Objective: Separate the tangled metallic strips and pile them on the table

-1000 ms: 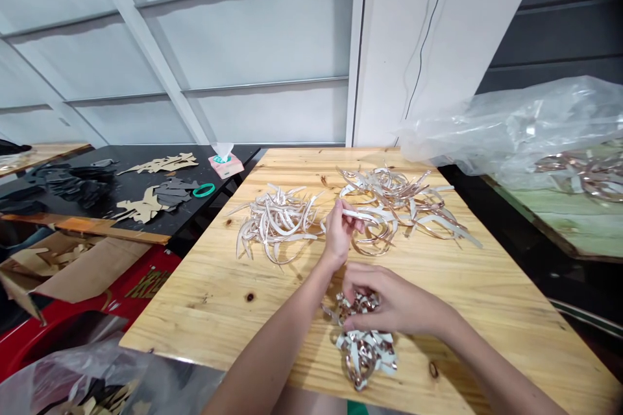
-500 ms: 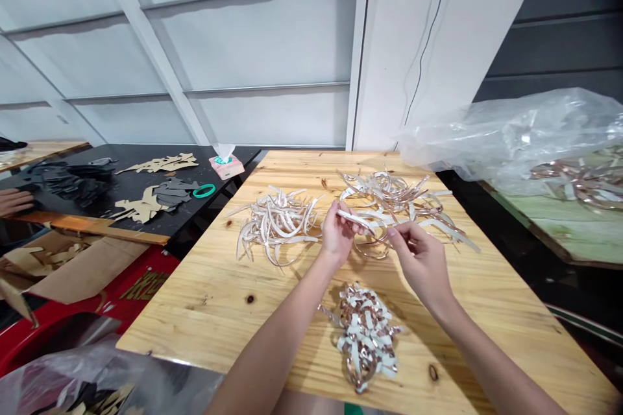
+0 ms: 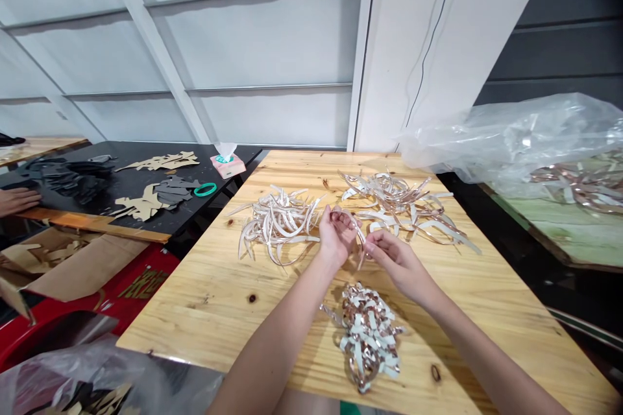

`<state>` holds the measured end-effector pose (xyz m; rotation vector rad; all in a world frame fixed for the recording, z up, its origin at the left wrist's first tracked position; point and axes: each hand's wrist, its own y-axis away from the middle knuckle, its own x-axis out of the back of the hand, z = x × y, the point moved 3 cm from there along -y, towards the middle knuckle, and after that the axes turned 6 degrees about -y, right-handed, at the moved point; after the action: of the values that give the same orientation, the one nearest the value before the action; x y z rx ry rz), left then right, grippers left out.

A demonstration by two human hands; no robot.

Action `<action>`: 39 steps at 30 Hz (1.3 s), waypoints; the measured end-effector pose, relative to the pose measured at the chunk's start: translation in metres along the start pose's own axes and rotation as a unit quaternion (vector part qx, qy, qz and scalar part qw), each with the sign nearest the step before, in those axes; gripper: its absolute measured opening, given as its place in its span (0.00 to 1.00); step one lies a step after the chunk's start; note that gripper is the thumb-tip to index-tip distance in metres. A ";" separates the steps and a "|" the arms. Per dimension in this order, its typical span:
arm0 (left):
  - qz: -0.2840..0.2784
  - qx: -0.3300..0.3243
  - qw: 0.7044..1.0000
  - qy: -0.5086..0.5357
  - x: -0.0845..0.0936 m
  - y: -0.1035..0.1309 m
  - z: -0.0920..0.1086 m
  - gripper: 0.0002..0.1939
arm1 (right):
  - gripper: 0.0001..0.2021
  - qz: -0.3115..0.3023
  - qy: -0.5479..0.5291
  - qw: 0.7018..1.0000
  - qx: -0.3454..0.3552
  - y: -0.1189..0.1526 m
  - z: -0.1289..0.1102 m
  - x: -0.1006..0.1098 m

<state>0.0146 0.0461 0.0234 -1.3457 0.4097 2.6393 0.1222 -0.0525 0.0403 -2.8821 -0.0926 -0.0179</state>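
Observation:
Between my hands is a thin curved strip [image 3: 361, 240], pale on one side and coppery on the other. My left hand [image 3: 338, 233] holds its upper part, palm turned up and fingers curled. My right hand [image 3: 392, 256] pinches the strip lower down, with thumb against fingertips. Left of my hands lies a pile of pale curved strips [image 3: 277, 224]. Behind and to the right spreads a looser pile of shiny rose-gold and white strips [image 3: 389, 191]. Nearer me sits a heap of short white and coppery pieces [image 3: 370, 334].
The piles lie on a wooden table [image 3: 209, 311]. On the black table [image 3: 233, 162] at left are a tissue box [image 3: 228, 165], a green tape ring [image 3: 205, 189] and dark and beige cut pieces. Another person's hand [image 3: 19, 200] rests there. Clear plastic sheeting [image 3: 525, 130] covers strips at right.
My right hand has moved left and slightly down, closer to my left hand. The held strip has swung from lying nearly level to hanging steeply downward.

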 end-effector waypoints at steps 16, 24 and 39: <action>-0.042 0.036 0.998 0.021 0.002 -0.007 0.002 0.16 | 0.18 -0.144 -0.097 0.967 -0.184 0.007 -0.005 -0.010; -0.045 0.008 0.999 0.015 0.004 -0.011 0.017 0.23 | 0.16 -0.105 0.064 0.987 -0.100 0.005 0.002 -0.002; -0.141 -0.023 0.986 -0.080 -0.004 -0.007 0.021 0.33 | 0.15 0.090 0.360 0.928 -0.013 -0.002 0.005 0.030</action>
<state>0.0023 0.0589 0.0371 -1.0991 0.1267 2.5077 0.1518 -0.0474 0.0365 -2.6984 0.3109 -1.0288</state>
